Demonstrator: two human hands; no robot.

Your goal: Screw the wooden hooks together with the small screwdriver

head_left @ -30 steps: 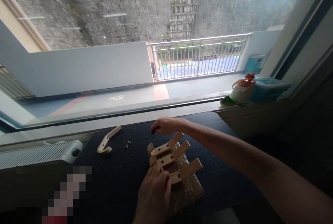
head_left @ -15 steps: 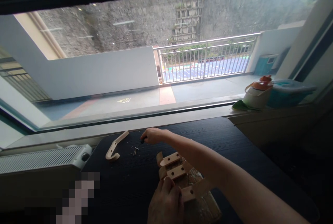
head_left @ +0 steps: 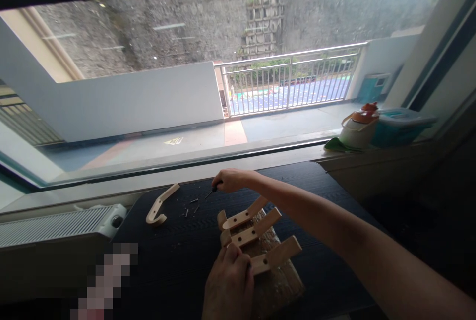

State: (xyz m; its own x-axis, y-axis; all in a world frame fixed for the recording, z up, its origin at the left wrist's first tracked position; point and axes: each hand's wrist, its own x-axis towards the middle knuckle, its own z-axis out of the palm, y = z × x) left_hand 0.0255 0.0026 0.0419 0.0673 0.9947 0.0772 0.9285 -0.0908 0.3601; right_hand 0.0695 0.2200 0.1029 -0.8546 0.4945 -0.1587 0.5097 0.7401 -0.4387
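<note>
Nearest to the camera, the left hand [head_left: 228,285] lies on the near left part of a rough wooden board [head_left: 278,285], which rests on the dark desk [head_left: 167,270]. Its fingers are bent down over the low end of the nearest hook [head_left: 277,255]; I cannot tell if it really grips the hook or only presses on it. Three pale wooden hooks sit on this board in a row, all slanting up to the right: behind the nearest one come the middle hook [head_left: 256,228] and the far hook [head_left: 243,216].

Just beyond the board, the right arm reaches across from the right side. The right hand [head_left: 230,180] is closed around a small screwdriver [head_left: 208,193], whose thin dark shaft points down and to the left, toward the desk.

A little left of its tip, a few small screws [head_left: 191,206] lie loose on the desk. Further left, a single loose hook [head_left: 159,205] lies flat, apart from the board.

Left of the desk stands a white radiator [head_left: 52,223]. Behind the desk runs the window sill [head_left: 260,159]. At its right end a white jug [head_left: 357,129] with an orange lid stands just beside a teal box [head_left: 399,126]. Outside the glass, a metal railing [head_left: 290,79] is seen.
</note>
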